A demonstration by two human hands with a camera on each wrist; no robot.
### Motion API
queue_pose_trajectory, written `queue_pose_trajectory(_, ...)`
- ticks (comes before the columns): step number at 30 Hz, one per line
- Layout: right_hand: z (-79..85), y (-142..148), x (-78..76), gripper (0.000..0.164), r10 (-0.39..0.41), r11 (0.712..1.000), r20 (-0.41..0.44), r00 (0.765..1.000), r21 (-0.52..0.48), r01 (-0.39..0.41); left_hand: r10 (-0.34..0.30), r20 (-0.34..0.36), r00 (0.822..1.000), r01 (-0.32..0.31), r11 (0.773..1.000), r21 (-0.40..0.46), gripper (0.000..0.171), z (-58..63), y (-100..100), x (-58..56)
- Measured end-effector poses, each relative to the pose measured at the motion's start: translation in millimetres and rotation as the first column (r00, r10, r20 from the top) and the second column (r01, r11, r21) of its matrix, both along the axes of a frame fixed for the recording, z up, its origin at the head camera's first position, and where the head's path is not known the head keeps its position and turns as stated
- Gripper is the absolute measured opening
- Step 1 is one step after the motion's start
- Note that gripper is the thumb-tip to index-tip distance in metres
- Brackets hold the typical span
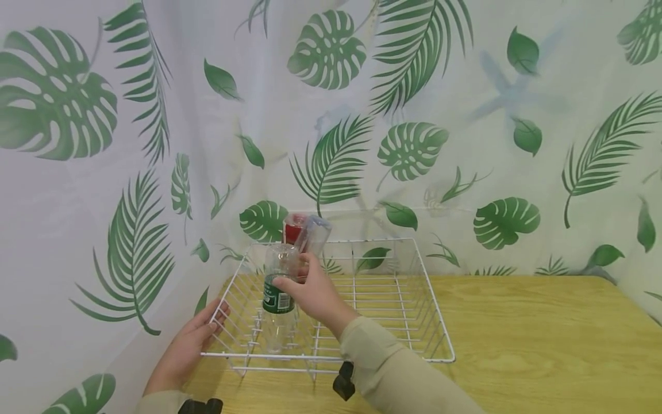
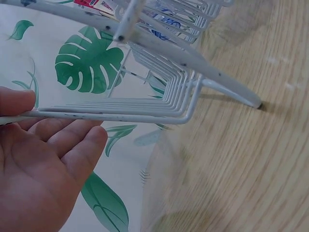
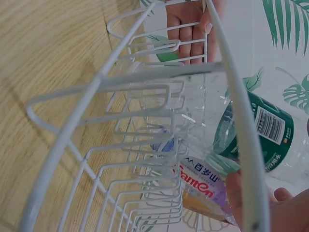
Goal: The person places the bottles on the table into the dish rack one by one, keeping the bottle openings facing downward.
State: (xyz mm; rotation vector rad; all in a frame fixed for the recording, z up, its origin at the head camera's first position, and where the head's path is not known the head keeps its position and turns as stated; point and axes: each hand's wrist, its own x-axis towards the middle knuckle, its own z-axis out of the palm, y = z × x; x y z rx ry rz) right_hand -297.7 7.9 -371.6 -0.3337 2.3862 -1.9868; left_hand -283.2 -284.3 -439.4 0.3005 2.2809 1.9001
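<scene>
My right hand (image 1: 315, 287) grips a clear plastic bottle with a green label (image 1: 278, 296), its fingers behind it and thumb in front. The bottle is held nearly vertical inside the left part of a white wire basket (image 1: 354, 359). Just behind it, a red-labelled bottle (image 1: 293, 230) and a clear bottle with a bluish end (image 1: 316, 233) lean together. In the right wrist view, a bottle with a Ganten label (image 3: 200, 179) lies beyond the wires. My left hand (image 1: 196, 333) holds the basket's left rim, thumb over the wire and fingers along the outside (image 2: 48, 154).
The basket stands on a wood-grain table (image 1: 527, 339), which extends to its right. A leaf-patterned white sheet (image 1: 465, 190) hangs behind and along the left, close to the basket's left side.
</scene>
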Motion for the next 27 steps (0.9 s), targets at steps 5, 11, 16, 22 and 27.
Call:
queue_pose_trajectory(5, -4.2, 11.9, 0.0, 0.078, -0.006, 1.0, 0.006, 1.0, 0.029, 0.006, -0.008, 0.021, 1.0, 0.008, 1.0, 0.001, 0.057, 1.7, 2.8, 0.1)
queue_pose_trajectory(11, -1.8, 26.2, -1.0, 0.078, -0.005, 0.999, -0.022, 1.0, 0.047, 0.006, 0.003, 0.006, 1.0, -0.003, 1.0, -0.023, 0.057, 2.9, 4.5, -8.1)
queue_pose_trajectory(16, -3.1, 37.8, 2.9, 0.072, 0.014, 0.995, -0.036, 0.999, 0.103, -0.01, -0.004, -0.023, 1.0, 0.002, 0.996, -0.093, 0.058, -2.1, 3.8, -5.6)
queue_pose_trajectory(22, -0.1, 49.0, 14.2, 0.067, 0.056, 0.978, -0.118, 0.991, 0.204, -0.031, 0.033, -0.052, 0.998, -0.044, 0.977, -0.211, 0.058, 0.1, -4.1, -0.9)
queue_pose_trajectory(27, 9.9, 62.8, 27.5, 0.067, 0.098, 0.959, -0.184, 0.978, 0.28, -0.044, 0.035, -0.036, 0.999, -0.044, 0.957, -0.287, 0.059, 10.5, -13.1, 0.4)
